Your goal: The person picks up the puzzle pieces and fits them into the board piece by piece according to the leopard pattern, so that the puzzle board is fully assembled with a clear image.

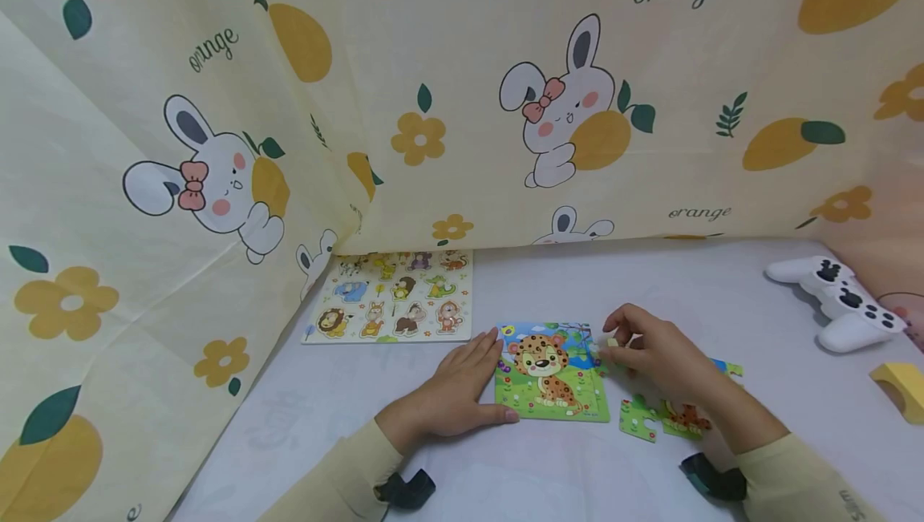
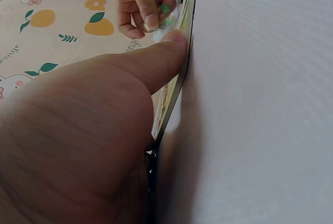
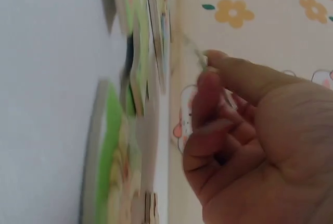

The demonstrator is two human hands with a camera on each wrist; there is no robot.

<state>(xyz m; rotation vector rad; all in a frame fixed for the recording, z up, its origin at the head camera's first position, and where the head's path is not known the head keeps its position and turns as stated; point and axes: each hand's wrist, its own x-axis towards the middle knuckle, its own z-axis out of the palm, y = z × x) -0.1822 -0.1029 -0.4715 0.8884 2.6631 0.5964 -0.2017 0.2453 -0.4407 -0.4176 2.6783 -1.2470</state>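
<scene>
A square jigsaw puzzle (image 1: 543, 382) with a cartoon leopard on green grass lies on the white table. My left hand (image 1: 453, 390) rests at its left side, fingers stretched along the edge and thumb on the lower left corner. Just off the puzzle's right side, my right hand (image 1: 646, 350) pinches a small puzzle piece (image 3: 202, 60) between thumb and forefinger. The left wrist view shows green on this piece (image 2: 165, 20), raised above the board. Below the right hand lie a loose green puzzle piece (image 1: 638, 419) and a spotted one (image 1: 684, 421), the latter partly hidden by the forearm.
An animal picture board (image 1: 390, 321) lies at the back left, partly under the patterned curtain (image 1: 433, 185). A white game controller (image 1: 837, 301) and a yellow arched block (image 1: 901, 390) are at the right. Another puzzle piece (image 1: 732, 370) shows behind the right forearm.
</scene>
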